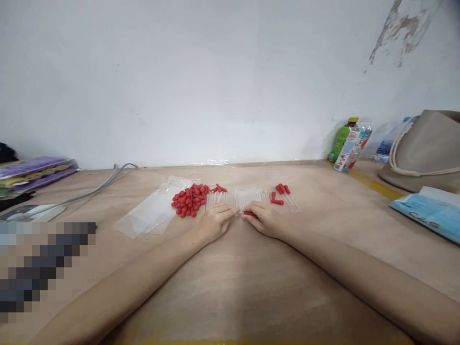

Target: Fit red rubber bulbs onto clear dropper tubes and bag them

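R hand [265,219] has fingers clamped on red bulb [250,213], axis approx 9-to-3 o'clock, lying just at 3 o'clock from L hand [215,221], fingers there pinched on clear tube [239,213], w/ tube row [251,196] at 12 o'clock on table [237,287]

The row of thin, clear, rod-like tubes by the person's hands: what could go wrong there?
The thin clear tubes lie side by side right next to both hands, so the left hand or the right hand might knock some askew. The small red bulb-shaped cap in the right hand's fingers could slip and drop. The loose heap of red bulb-shaped caps might scatter if brushed.
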A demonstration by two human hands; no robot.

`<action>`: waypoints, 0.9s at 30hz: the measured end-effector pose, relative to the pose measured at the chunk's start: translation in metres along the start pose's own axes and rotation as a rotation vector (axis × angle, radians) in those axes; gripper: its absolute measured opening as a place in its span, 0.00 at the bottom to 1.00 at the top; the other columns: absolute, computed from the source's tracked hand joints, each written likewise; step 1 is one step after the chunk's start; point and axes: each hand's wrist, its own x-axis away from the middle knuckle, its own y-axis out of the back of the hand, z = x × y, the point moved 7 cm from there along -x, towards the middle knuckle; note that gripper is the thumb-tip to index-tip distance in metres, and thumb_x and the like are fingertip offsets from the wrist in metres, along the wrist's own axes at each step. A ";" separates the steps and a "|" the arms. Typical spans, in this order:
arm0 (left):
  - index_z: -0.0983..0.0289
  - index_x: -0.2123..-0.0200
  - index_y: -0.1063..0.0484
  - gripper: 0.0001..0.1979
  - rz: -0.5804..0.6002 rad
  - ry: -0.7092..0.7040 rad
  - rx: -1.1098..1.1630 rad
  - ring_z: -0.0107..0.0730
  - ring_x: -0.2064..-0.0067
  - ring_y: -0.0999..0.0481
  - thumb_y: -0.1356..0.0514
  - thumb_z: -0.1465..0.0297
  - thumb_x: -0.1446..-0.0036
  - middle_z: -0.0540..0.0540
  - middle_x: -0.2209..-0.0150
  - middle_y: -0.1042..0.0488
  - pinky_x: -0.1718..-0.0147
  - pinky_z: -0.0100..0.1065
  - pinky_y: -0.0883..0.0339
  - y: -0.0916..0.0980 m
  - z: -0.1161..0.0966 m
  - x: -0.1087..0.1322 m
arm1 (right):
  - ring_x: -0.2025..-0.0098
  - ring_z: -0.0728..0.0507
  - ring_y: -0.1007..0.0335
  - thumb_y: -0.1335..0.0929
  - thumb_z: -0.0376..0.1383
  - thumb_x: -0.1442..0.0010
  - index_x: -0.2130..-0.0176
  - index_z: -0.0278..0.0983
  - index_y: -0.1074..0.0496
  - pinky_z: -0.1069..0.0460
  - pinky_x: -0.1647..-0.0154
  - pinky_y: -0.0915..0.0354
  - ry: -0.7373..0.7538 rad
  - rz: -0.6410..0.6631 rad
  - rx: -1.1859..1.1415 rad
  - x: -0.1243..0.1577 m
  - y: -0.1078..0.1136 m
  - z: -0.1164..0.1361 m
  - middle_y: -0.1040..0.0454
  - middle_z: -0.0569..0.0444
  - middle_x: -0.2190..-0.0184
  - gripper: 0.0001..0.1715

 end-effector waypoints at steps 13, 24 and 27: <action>0.64 0.52 0.32 0.16 0.027 0.108 0.001 0.37 0.57 0.30 0.47 0.65 0.42 0.56 0.62 0.25 0.58 0.39 0.36 0.002 0.002 -0.002 | 0.73 0.50 0.35 0.32 0.44 0.50 0.59 0.37 0.37 0.54 0.71 0.38 -0.598 -0.299 -0.636 -0.007 0.020 -0.050 0.32 0.59 0.76 0.21; 0.64 0.47 0.37 0.25 0.299 0.450 -0.200 0.47 0.40 0.47 0.50 0.56 0.43 0.63 0.42 0.42 0.44 0.53 0.54 -0.019 0.026 0.006 | 0.74 0.47 0.35 0.37 0.42 0.48 0.63 0.36 0.28 0.53 0.73 0.44 -0.931 -0.045 0.263 0.029 0.080 -0.142 0.28 0.54 0.76 0.16; 0.62 0.48 0.35 0.23 0.348 0.466 -0.178 0.47 0.40 0.45 0.52 0.56 0.42 0.62 0.43 0.39 0.44 0.56 0.56 -0.022 0.026 0.008 | 0.70 0.45 0.32 0.38 0.43 0.47 0.60 0.37 0.29 0.53 0.72 0.44 -0.948 0.001 0.353 0.037 0.067 -0.144 0.26 0.52 0.72 0.18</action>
